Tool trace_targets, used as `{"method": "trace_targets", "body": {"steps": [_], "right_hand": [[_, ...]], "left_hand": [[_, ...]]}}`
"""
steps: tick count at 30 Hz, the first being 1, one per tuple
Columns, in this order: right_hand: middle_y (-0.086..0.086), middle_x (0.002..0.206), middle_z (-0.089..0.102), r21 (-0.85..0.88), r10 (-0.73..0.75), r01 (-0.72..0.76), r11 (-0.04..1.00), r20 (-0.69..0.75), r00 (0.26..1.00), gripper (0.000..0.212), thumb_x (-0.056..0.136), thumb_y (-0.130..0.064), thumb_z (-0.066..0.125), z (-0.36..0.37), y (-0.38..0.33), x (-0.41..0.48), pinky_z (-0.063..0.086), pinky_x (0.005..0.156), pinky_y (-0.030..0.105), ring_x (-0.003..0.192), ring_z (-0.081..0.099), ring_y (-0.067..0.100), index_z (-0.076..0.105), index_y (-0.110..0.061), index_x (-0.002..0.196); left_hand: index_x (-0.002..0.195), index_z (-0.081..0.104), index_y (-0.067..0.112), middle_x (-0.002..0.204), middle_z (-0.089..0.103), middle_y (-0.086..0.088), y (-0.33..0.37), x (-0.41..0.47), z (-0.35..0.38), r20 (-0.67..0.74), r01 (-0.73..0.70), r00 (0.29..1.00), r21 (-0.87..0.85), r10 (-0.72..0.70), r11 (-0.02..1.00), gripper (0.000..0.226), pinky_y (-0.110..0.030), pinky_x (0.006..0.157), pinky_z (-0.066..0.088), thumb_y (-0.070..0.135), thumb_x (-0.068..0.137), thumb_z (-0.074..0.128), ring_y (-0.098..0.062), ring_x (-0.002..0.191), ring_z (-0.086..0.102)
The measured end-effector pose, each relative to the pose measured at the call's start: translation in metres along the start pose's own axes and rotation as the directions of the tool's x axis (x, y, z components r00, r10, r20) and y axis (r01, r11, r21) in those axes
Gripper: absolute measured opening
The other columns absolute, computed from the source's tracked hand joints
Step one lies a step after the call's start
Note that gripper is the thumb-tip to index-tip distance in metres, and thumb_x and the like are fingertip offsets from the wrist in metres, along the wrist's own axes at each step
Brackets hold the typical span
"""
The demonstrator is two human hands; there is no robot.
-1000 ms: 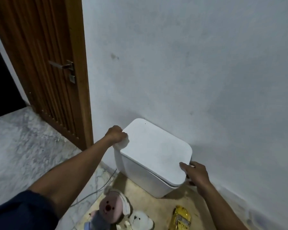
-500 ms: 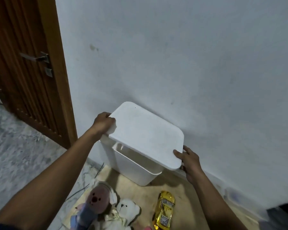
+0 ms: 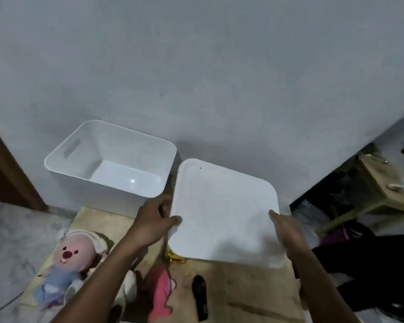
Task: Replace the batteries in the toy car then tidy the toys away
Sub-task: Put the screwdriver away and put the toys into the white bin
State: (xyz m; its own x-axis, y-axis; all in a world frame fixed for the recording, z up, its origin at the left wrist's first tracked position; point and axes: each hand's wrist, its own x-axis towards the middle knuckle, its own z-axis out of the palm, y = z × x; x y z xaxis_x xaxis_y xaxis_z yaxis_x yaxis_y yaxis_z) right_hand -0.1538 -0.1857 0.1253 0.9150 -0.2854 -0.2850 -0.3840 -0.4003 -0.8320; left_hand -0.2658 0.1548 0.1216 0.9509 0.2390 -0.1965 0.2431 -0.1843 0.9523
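Head view: lid [image 3: 222, 210] is off the bin [image 3: 131, 150] and held in the air just right of it, top face toward the camera. Left hand [image 3: 153, 223] clamps the lid's left edge, thumb on top, fingers curled under. Right hand [image 3: 287, 229] has the right edge, thumb on top, other fingers hidden beneath. It's motion-blurred, but the grip reads as closed on the lid.

Bin is white and sits open against the wall [image 3: 196, 66]. Its bottom is in plain view and there's a slot handle in its left side wall. It stands at the far edge of a board [image 3: 243, 287] laid on the floor [image 3: 14, 229].

Car [image 3: 176, 257]: only a gold sliver shows, on the board under the lid's near-left corner, the rest covered by the lid.

Other toys on the board, all outside the bin:
- pink-faced plush [image 3: 72, 252] in blue, at the left
- white plush [image 3: 126, 290], mostly behind the left forearm
- pink toy [image 3: 160, 297], near centre
- black stick-like item [image 3: 200, 297] just right of the pink toy, can't tell what it is

Door frame [image 3: 0, 164] at far left. Wooden stool [image 3: 383, 183] at far right, past the wall corner, with dark clutter below it
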Motion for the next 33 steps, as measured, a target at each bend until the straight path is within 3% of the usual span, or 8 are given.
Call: {"method": "trace_targets", "body": {"steps": [5, 11, 14, 19, 24, 28, 31, 33], "right_hand": [[0.028, 0.112, 0.066, 0.072, 0.214, -0.206, 0.976, -0.149, 0.965, 0.028, 0.086, -0.03, 0.074, -0.048, 0.075, 0.021, 0.051, 0.087, 0.049, 0.093, 0.062, 0.035, 0.065, -0.007, 0.074], [0.021, 0.127, 0.062, 0.058, 0.369, -0.364, 0.93, -0.145, 0.918, 0.062, 0.082, -0.038, 0.077, -0.065, 0.123, 0.04, 0.05, 0.096, 0.045, 0.11, 0.06, 0.04, 0.061, 0.004, 0.125], [0.022, 0.135, 0.055, 0.037, 0.393, -0.392, 0.919, -0.109, 0.913, 0.066, 0.087, -0.034, 0.073, -0.066, 0.136, 0.047, 0.041, 0.09, 0.037, 0.12, 0.053, 0.04, 0.051, 0.007, 0.134], [0.021, 0.142, 0.049, -0.043, 0.445, -0.449, 0.892, -0.074, 0.892, 0.073, 0.087, -0.039, 0.073, -0.064, 0.154, 0.058, 0.04, 0.093, 0.042, 0.123, 0.05, 0.041, 0.046, 0.005, 0.14], [0.02, 0.126, 0.058, -0.124, 0.435, -0.441, 0.889, -0.074, 0.898, 0.062, 0.087, -0.034, 0.074, -0.062, 0.167, 0.065, 0.048, 0.09, 0.045, 0.108, 0.056, 0.04, 0.055, 0.003, 0.133], [0.014, 0.115, 0.058, -0.163, 0.372, -0.381, 0.91, -0.084, 0.924, 0.049, 0.087, -0.029, 0.073, -0.062, 0.177, 0.06, 0.047, 0.089, 0.043, 0.1, 0.056, 0.035, 0.06, -0.002, 0.126], [0.023, 0.135, 0.055, -0.237, 0.302, -0.33, 0.914, -0.146, 0.942, 0.055, 0.088, -0.03, 0.072, -0.054, 0.177, 0.048, 0.042, 0.099, 0.046, 0.12, 0.053, 0.041, 0.056, -0.004, 0.134], [0.026, 0.132, 0.056, -0.31, 0.171, -0.232, 0.922, -0.211, 0.962, 0.058, 0.085, -0.04, 0.071, -0.038, 0.172, 0.033, 0.043, 0.1, 0.051, 0.119, 0.053, 0.043, 0.06, -0.004, 0.128]], "left_hand": [[0.116, 0.07, 0.023, 0.104, 0.073, 0.004, -0.02, 0.022, 0.087, 0.21, 0.138, 0.966, 0.084, -0.153, 0.987, 0.049, -0.029, 0.078, 0.055, 0.042, 0.072, 0.079, -0.012, 0.091, 0.068], [0.116, 0.07, 0.011, 0.114, 0.074, -0.006, -0.036, 0.05, 0.141, 0.311, 0.272, 0.901, 0.141, -0.304, 0.952, 0.073, -0.046, 0.092, 0.057, 0.053, 0.057, 0.076, -0.025, 0.099, 0.07], [0.129, 0.061, 0.009, 0.127, 0.066, -0.008, -0.045, 0.059, 0.161, 0.276, 0.305, 0.895, 0.199, -0.352, 0.931, 0.076, -0.045, 0.095, 0.055, 0.048, 0.065, 0.075, -0.029, 0.109, 0.065], [0.14, 0.049, 0.012, 0.137, 0.059, -0.01, -0.062, 0.059, 0.187, 0.242, 0.391, 0.868, 0.204, -0.433, 0.898, 0.071, -0.043, 0.099, 0.052, 0.035, 0.08, 0.078, -0.03, 0.116, 0.061], [0.147, 0.042, 0.018, 0.146, 0.052, -0.008, -0.081, 0.063, 0.196, 0.223, 0.405, 0.872, 0.171, -0.436, 0.898, 0.078, -0.044, 0.105, 0.048, 0.037, 0.08, 0.078, -0.03, 0.124, 0.056], [0.142, 0.052, 0.018, 0.147, 0.052, -0.006, -0.078, 0.059, 0.196, 0.219, 0.387, 0.89, 0.099, -0.4, 0.917, 0.061, -0.039, 0.107, 0.046, 0.031, 0.086, 0.073, -0.027, 0.126, 0.055], [0.127, 0.062, 0.023, 0.134, 0.06, -0.003, -0.066, 0.038, 0.182, 0.224, 0.382, 0.9, 0.015, -0.375, 0.924, 0.04, -0.033, 0.094, 0.052, 0.03, 0.088, 0.07, -0.023, 0.114, 0.06], [0.116, 0.065, 0.026, 0.118, 0.066, -0.005, -0.062, 0.016, 0.167, 0.262, 0.405, 0.892, -0.102, -0.368, 0.909, 0.028, -0.036, 0.08, 0.057, 0.028, 0.089, 0.071, -0.022, 0.1, 0.064]]}}
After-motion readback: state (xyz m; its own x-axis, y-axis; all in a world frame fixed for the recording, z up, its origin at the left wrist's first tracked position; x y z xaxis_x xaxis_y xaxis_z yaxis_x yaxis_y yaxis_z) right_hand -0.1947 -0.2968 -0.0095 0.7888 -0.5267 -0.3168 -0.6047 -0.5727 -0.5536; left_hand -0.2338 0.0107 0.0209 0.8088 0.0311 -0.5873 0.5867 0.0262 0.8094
